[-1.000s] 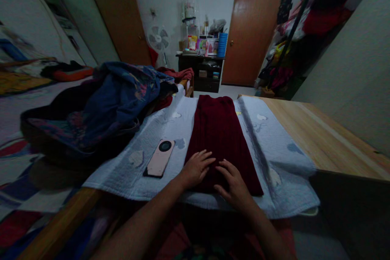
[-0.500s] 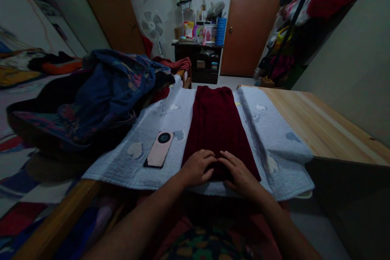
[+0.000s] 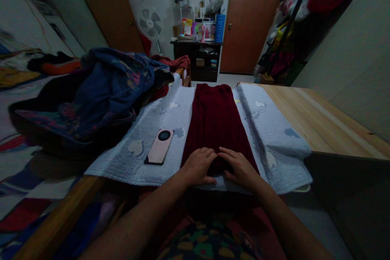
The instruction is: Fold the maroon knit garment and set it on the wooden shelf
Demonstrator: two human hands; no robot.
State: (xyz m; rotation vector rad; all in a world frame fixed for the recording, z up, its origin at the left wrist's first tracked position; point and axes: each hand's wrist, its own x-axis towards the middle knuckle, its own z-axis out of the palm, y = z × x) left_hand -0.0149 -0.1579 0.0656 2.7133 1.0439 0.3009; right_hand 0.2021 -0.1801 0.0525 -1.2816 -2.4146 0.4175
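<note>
A dark red folded garment [image 3: 217, 122] lies lengthwise on a pale blue-grey quilted cloth [image 3: 170, 109]. My left hand [image 3: 199, 165] rests on its near end, fingers together and slightly bent, the thumb stretched apart toward the near edge. Beside it, my right hand [image 3: 239, 166] lies on the same end with its thumb also apart. The fingertips of both hands almost meet at the middle. Neither hand visibly grips the fabric, though the undersides of the fingers are hidden. Left of the garment, a pink phone [image 3: 159, 146] with a round black camera ring lies face down.
A heap of clothes with a blue patterned garment [image 3: 112, 85] stands at the left. To the right is a light wooden surface [image 3: 323, 118]. Farther back are a white fan [image 3: 150, 24], a dark shelf [image 3: 198, 61] and a brown door [image 3: 243, 24].
Both thumbs have moved slightly toward the near edge and away from the fingers. The hands stay on the garment's near end, and the view has tilted a little.
</note>
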